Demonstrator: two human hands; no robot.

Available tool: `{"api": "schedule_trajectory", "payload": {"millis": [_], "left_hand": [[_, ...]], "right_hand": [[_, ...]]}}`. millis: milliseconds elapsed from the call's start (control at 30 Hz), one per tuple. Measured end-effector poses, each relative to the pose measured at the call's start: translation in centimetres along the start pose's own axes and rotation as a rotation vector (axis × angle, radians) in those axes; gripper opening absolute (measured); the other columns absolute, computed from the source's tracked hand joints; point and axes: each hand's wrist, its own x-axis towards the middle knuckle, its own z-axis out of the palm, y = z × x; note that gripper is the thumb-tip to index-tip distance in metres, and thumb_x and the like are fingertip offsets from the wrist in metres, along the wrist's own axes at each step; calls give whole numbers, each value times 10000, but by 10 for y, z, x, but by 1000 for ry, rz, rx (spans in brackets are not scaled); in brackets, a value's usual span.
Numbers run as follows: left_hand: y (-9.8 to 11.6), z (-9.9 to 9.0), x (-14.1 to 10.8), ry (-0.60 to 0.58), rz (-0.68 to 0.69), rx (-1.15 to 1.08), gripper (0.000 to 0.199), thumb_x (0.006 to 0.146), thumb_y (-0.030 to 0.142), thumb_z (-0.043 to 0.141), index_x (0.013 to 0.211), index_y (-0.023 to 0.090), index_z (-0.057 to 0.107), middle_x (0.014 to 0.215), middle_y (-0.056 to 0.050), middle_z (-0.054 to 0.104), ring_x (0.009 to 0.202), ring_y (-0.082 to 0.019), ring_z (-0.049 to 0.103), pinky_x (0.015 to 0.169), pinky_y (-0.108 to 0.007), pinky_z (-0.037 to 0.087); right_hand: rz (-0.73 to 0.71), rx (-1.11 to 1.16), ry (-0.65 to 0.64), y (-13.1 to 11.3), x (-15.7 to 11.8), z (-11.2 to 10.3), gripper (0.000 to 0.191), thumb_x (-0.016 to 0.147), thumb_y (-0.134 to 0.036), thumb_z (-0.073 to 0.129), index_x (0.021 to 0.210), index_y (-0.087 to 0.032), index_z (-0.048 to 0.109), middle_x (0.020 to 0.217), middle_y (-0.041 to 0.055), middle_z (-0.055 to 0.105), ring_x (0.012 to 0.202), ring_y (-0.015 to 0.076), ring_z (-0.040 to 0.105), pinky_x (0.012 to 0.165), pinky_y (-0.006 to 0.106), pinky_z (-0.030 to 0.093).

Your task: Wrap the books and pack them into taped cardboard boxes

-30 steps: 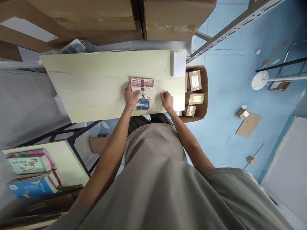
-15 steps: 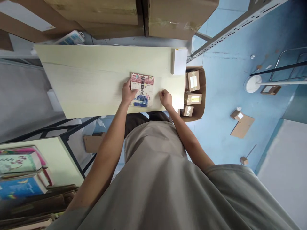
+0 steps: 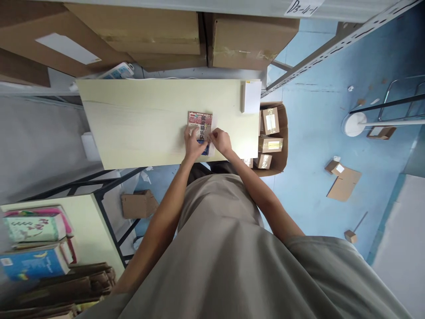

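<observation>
The left hand [image 3: 194, 144] lies over the lower part of a book [image 3: 200, 120], thumb and fingers apart across its cover, while the right hand [image 3: 222, 141] is curled at the book's right side, its fingertips close together; whether they are clamped on anything is too small to tell. The book lies face up on the table [image 3: 139, 126], near the edge by the person's body. If the right hand pulled hard at that side, the cover could crease or tear, and if the left hand pressed too lightly, the book could skid or turn on the table. Counted, there are two hands, one book between them, one table and one white box [image 3: 251, 96] at its far right corner. Beside the table stands one carton [image 3: 283, 146] with three small boxes [image 3: 270, 145] plainly visible; others are partly hidden.
</observation>
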Motion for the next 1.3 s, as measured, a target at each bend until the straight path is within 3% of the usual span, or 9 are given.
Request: {"api": "schedule_trajectory", "payload": {"millis": [200,300,400,667,833,967,1033,1167,1300], "left_hand": [[10,5,-26,-55,-30,81,892,738,333,961,1517,240,536,1836,-194,68,1684,-493,94,1322,-702,142],[11,5,-29,-32,-24,61,798,811,285,912,1514,233,538,1837,-185,92,1682,-489,106,1309,-714,126],[11,4,-29,-34,-32,69,837,765,214,922,1515,271,555,1839,-154,131,1674,-483,150,1307,-717,162],[11,-2,-27,-34,-30,150,829,792,363,913,1551,306,586,1839,-131,172,1629,-530,244,1256,-775,259],[24,0,-29,-54,71,122,914,850,493,857,1645,224,494,1815,-182,239,1649,-475,268,1305,-667,289],[49,15,-56,-204,300,64,536,1044,381,577,1564,257,616,1692,-120,508,1589,-355,446,1327,-534,340],[61,23,-72,-246,375,49,555,1049,395,556,1581,247,600,1673,-123,530,1556,-340,501,1315,-502,383],[77,31,-89,-188,330,181,809,983,432,677,1698,163,407,1731,-175,428,1581,-377,461,1283,-494,439],[80,19,-87,-198,213,301,699,1003,171,531,1688,156,395,1680,-167,510,1435,-310,634,1097,-399,585]], "right_hand": [[11,-48,-135,0,19,1,305,993,-224,589,733,-195,746,848,104,793,879,282,763,857,348,535],[-33,-34,-103,13,15,-12,306,1030,-273,569,812,-195,769,910,98,810,913,272,769,871,339,539],[59,25,18,24,6,-18,234,1028,-344,604,985,-193,778,1022,116,823,969,276,776,888,352,553],[203,53,-22,8,6,11,517,999,-604,628,626,-253,558,684,80,707,745,253,708,714,329,522],[172,18,61,6,9,-18,493,975,-575,646,621,-249,540,682,65,698,709,230,677,675,309,489],[168,-19,79,2,9,-51,464,985,-497,632,609,-242,539,650,57,684,653,219,652,650,316,465],[163,-31,88,-6,9,-61,448,985,-452,631,601,-242,537,599,46,657,613,212,638,627,313,448],[129,-40,31,-29,5,-72,422,983,-379,635,597,-240,538,503,15,605,531,186,608,587,290,438],[85,-76,-62,-53,-1,-80,462,1018,-440,645,619,-235,535,489,8,612,504,165,622,603,268,463]]}}
